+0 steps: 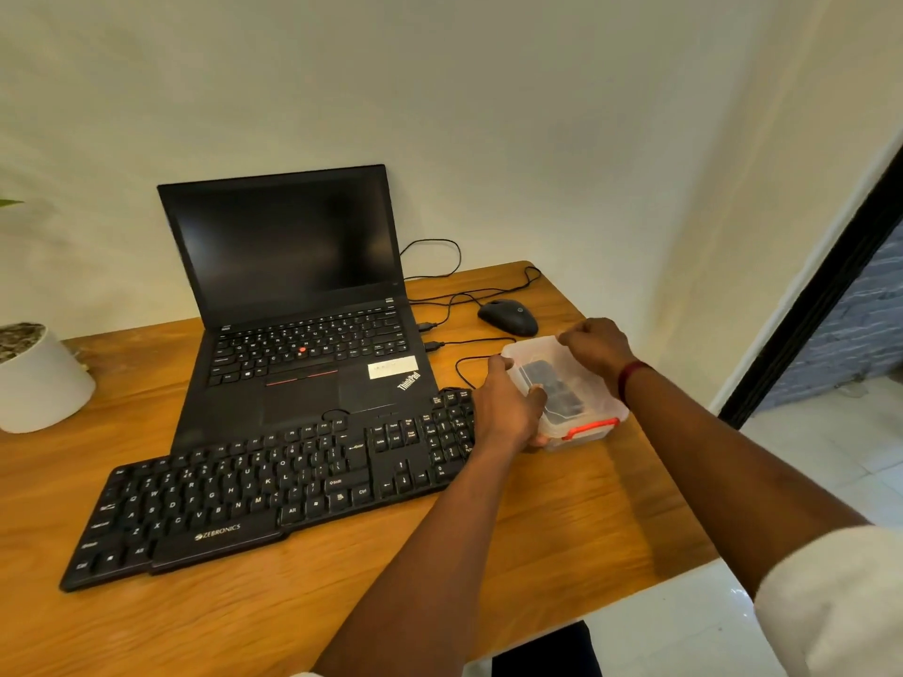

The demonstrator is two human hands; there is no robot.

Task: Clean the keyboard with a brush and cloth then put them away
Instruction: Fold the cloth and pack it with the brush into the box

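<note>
Now: left hand [505, 415] and right hand [598, 349], fingers [536, 397] tight on clear box [600, 409] beside ZEBRONICS keyboard [273, 486], ThinkPad laptop [293, 354].

Both arms reach forward. Left hand [508, 412] grips the clear box [589, 403] at its left side; right hand [598, 351] curls over its far rim, probably pinching it.

An open laptop [293, 305], a black mouse [508, 316] and a white plant pot [44, 383] sit on a wooden table [293, 623].
</note>
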